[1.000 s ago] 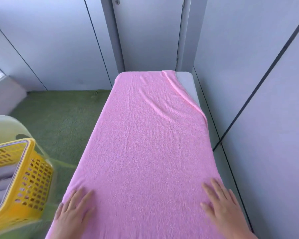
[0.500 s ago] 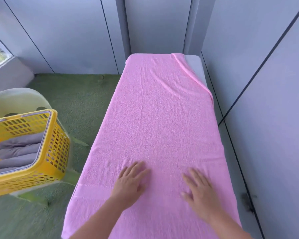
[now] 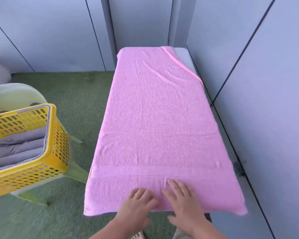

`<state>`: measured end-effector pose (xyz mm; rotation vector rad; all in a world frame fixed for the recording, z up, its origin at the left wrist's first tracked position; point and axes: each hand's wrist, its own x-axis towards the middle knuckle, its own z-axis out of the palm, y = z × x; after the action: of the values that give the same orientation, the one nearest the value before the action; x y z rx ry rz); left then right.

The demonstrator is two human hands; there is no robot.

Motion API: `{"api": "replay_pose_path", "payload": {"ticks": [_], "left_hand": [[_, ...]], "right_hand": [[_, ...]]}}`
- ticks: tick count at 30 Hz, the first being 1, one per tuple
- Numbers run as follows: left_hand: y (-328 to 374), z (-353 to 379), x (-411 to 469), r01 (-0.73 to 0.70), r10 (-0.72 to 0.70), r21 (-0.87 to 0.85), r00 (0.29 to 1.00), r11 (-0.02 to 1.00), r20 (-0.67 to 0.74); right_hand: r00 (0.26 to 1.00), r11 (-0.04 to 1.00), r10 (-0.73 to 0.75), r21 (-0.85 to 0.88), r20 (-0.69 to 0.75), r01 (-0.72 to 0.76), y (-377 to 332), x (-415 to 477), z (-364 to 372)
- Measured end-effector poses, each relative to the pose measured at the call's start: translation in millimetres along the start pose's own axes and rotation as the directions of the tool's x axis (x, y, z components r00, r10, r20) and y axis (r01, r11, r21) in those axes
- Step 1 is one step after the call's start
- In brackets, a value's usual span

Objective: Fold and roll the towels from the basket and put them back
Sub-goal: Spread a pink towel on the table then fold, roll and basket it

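A pink towel lies spread flat along the narrow tabletop. Only the far right corner is bare, where the towel's edge is turned back. Both hands rest side by side on the towel at the near edge: the left hand flat with fingers loosely together, the right hand flat with fingers spread. Off the left edge, a yellow basket holding rolled grey towels sits on a pale plastic chair

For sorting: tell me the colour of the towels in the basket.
Grey towels; head view shows them.
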<state>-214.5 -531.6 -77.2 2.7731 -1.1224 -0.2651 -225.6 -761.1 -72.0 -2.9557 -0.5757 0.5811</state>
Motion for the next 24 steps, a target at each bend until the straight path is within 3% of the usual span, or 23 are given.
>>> {"api": "replay_pose_path", "payload": {"ticks": [8,12,15,16,17,18,19,20,21,22,24], "left_hand": [[-38.7,-5.8,-16.5,0.053,-0.055,-0.021,0.994,0.998,-0.099],[-65.3,-9.1,-43.1,0.378,-0.383,-0.084,0.921,0.922,-0.067],[-78.2,-13.9,-76.4,0.636,-0.650,-0.135,0.750,0.760,-0.124],[-80.6,-12.2,-87.1,0.728,-0.754,-0.198,0.644,0.656,-0.130],[-82.1,-9.8,-95.7,0.803,-0.856,-0.307,0.510,0.511,-0.088],[-80.6,-9.9,-100.2,0.839,-0.931,-0.442,0.365,0.319,0.021],[-78.9,-9.4,-102.2,0.822,-0.956,-0.560,0.239,0.106,0.170],[-74.9,-9.3,-101.8,0.759,-0.940,-0.645,0.152,-0.087,0.307],[-68.4,-11.8,-100.2,0.653,-0.894,-0.705,0.094,-0.276,0.437],[-63.4,-13.3,-98.5,0.520,-0.838,-0.736,0.066,-0.434,0.541],[-54.8,-14.8,-97.0,0.324,-0.782,-0.744,0.024,-0.584,0.623]], "right_hand": [[0.991,0.999,-0.035,0.017,-0.132,0.038,65.9,-31.1,-3.8],[0.981,0.997,0.054,0.070,-0.187,-0.042,125.6,-65.7,6.0],[0.915,0.953,0.262,0.230,-0.306,-0.196,172.1,-95.1,7.4],[0.861,0.887,0.407,0.359,-0.305,-0.292,184.9,-102.7,9.8],[0.783,0.747,0.582,0.524,-0.220,-0.408,195.4,-108.0,11.2],[0.692,0.510,0.721,0.706,-0.038,-0.491,202.7,-110.7,11.8],[0.616,0.212,0.767,0.838,0.176,-0.503,207.1,-111.4,12.8],[0.582,-0.075,0.724,0.881,0.370,-0.467,208.8,-111.6,13.5],[0.563,-0.294,0.650,0.852,0.511,-0.433,209.9,-111.6,15.0],[0.550,-0.427,0.583,0.801,0.598,-0.420,208.5,-113.0,13.6],[0.526,-0.542,0.514,0.732,0.677,-0.412,207.5,-117.4,13.9]]}}
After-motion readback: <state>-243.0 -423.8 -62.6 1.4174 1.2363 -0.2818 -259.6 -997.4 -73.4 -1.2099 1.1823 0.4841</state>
